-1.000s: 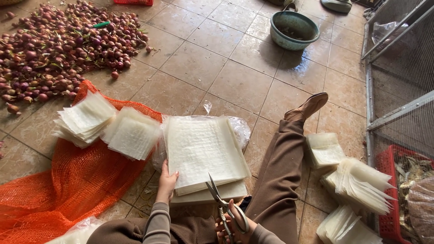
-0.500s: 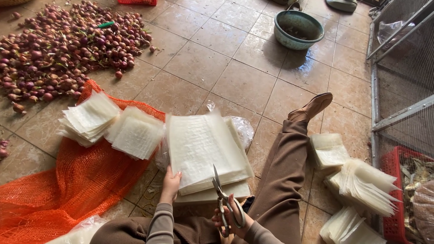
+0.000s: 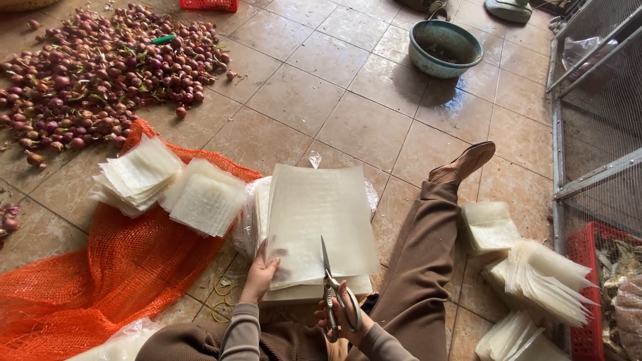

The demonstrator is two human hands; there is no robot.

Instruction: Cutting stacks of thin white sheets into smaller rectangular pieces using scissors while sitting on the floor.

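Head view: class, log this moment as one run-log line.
left hand: holds sheet stack edge | right hand: grips scissors, blades at stack | floor: shallots, orange net

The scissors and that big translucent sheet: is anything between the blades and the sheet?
Nothing visible. The scissors in the right hand point straight at the near edge of the translucent sheet, with blade tips over it. The left hand holds the sheet's left edge, beside the blades' path.
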